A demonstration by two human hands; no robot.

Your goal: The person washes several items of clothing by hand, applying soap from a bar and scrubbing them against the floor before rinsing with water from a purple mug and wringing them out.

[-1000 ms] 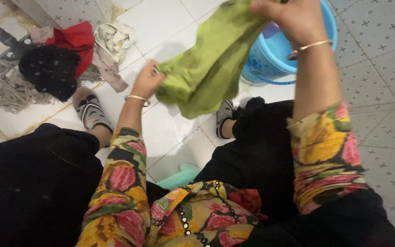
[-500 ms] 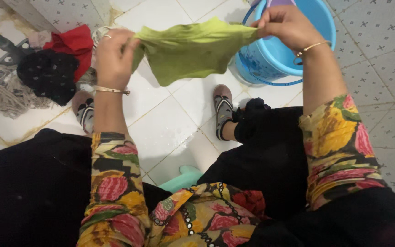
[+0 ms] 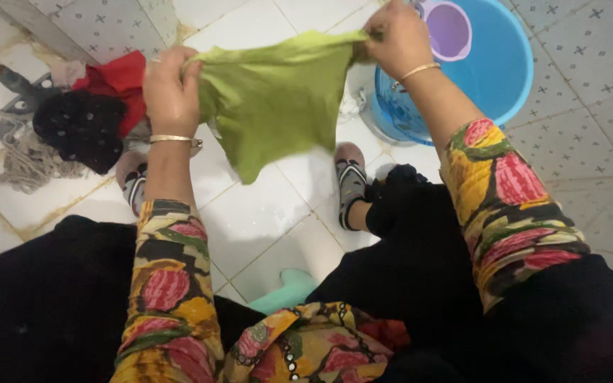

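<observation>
The green cloth (image 3: 271, 99) hangs stretched across the upper middle of the frame, held by its top edge. The left hand (image 3: 170, 89) is closed around one corner and the right hand (image 3: 395, 39) pinches the other, just beside the blue bucket (image 3: 498, 78) with a purple mug (image 3: 448, 28) inside. The cloth seems to be at the spreading-out stage. A pile of clothes (image 3: 97, 106) and a mop (image 3: 15, 142) lie on the tiled floor (image 3: 250, 206) at upper left.
</observation>
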